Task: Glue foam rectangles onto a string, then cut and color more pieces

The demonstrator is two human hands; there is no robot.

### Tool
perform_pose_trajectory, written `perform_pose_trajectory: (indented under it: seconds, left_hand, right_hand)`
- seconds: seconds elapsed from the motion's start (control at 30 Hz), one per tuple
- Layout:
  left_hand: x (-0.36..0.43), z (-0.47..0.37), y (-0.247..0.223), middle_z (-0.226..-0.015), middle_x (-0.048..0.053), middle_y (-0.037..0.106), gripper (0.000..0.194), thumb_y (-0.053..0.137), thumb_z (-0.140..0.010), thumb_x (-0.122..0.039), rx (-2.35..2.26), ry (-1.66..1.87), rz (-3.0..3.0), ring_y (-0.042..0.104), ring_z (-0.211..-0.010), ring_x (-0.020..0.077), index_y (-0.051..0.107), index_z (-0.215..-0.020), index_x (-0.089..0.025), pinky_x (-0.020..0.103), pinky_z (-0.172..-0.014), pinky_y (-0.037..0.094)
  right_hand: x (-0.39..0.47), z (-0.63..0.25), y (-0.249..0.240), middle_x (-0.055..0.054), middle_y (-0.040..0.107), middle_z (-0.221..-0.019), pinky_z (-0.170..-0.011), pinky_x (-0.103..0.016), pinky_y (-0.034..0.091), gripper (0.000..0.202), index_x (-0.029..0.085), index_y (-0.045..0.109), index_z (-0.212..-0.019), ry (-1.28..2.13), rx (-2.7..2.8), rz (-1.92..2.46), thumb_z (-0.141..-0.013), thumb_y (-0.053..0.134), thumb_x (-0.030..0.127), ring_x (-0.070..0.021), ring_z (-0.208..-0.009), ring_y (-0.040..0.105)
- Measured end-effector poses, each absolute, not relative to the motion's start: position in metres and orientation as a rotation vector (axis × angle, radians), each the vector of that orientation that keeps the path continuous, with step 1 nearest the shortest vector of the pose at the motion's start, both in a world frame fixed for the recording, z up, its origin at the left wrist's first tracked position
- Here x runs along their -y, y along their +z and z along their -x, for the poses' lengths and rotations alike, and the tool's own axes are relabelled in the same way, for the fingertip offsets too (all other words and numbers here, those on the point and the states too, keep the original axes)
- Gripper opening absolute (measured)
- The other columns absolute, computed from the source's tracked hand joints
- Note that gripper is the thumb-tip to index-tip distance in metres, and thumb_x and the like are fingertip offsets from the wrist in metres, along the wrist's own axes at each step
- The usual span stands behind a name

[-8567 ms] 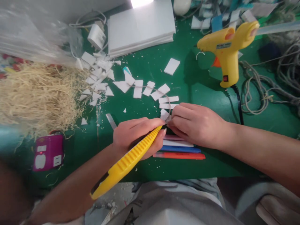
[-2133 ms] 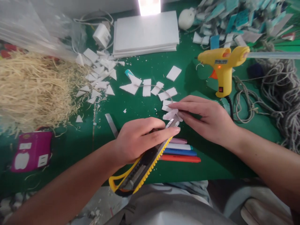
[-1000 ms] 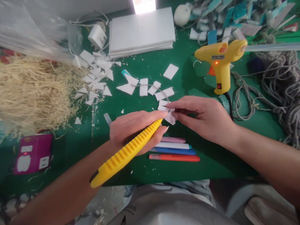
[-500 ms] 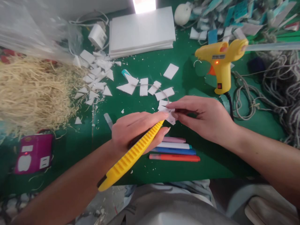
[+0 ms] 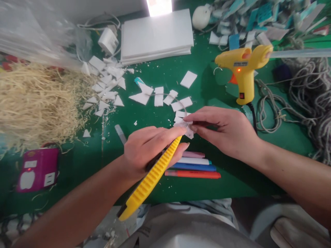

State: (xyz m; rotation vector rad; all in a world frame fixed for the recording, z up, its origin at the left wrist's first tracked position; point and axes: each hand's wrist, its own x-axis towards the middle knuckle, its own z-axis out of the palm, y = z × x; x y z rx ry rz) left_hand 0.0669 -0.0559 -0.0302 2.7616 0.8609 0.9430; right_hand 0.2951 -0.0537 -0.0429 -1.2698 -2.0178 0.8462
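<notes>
My left hand (image 5: 150, 146) is closed around a yellow utility knife (image 5: 148, 184), its handle slanting down toward the table's front edge; the blade end is hidden by my fingers. My right hand (image 5: 222, 129) pinches a small white foam piece (image 5: 189, 132) between thumb and fingertips, close to the left fingertips. A thin grey cord (image 5: 182, 103) curves from there over several cut white foam pieces (image 5: 158, 96) toward a pointed, star-like piece (image 5: 141, 96). Below the hands lie several markers (image 5: 193, 174), pink, white, blue and orange.
The yellow glue gun (image 5: 245, 74) stands at the right with its light on, near grey cord bundles (image 5: 307, 103). White foam sheets (image 5: 157, 36) are stacked at the back. Foam scraps (image 5: 110, 79), straw-like shreds (image 5: 38, 103) and a purple box (image 5: 37, 170) lie left.
The knife's handle end has swung down and to the right, turning steeper, as my left hand shifted slightly. My right hand stays at the foam piece.
</notes>
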Motion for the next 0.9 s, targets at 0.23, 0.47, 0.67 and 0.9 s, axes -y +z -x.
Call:
perform_pose_trajectory:
  seconds: [0.23, 0.47, 0.67, 0.9]
  left_hand:
    - [0.056, -0.067, -0.03, -0.091, -0.001, 0.083, 0.013, 0.067, -0.097, -0.023, -0.873, 0.937, -2.769, 0.076, -0.063, 0.0136, 0.071, -0.109, -0.025, 0.023, -0.06, 0.066]
    - [0.058, -0.065, -0.033, -0.093, 0.0, 0.083, 0.012, 0.066, -0.097, -0.021, -0.848, 0.967, -2.724, 0.077, -0.07, 0.0125, 0.069, -0.108, -0.022, 0.02, -0.068, 0.065]
    - [0.061, -0.064, -0.03, -0.093, 0.002, 0.083, 0.015, 0.069, -0.095, -0.021, -0.867, 1.058, -2.68, 0.076, -0.071, 0.0122, 0.068, -0.11, -0.019, 0.02, -0.07, 0.065]
    - [0.067, -0.06, -0.028, -0.095, 0.006, 0.082, 0.02, 0.07, -0.095, -0.016, -0.739, 1.007, -2.829, 0.076, -0.073, 0.0146, 0.068, -0.115, -0.013, 0.027, -0.067, 0.064]
  right_hand:
    - [0.054, -0.295, -0.043, -0.003, 0.082, -0.103, -0.077, -0.03, 0.064, 0.025, 0.025, 0.082, -0.105, 0.892, 1.983, 1.304, -0.091, 0.064, 0.015, -0.0184, -0.088, 0.077]
    - [0.054, -0.295, -0.041, -0.003, 0.082, -0.102, -0.077, -0.029, 0.063, 0.025, 0.025, 0.082, -0.105, 0.832, 2.034, 1.29, -0.093, 0.063, 0.015, -0.0183, -0.088, 0.077]
    - [0.056, -0.295, -0.038, -0.004, 0.082, -0.105, -0.078, -0.03, 0.064, 0.028, 0.026, 0.08, -0.109, 0.758, 2.074, 1.217, -0.095, 0.059, 0.013, -0.0178, -0.091, 0.077]
    - [0.056, -0.296, -0.041, -0.005, 0.081, -0.102, -0.076, -0.031, 0.064, 0.026, 0.025, 0.08, -0.109, 0.68, 2.073, 1.269, -0.096, 0.06, 0.016, -0.0185, -0.088, 0.076]
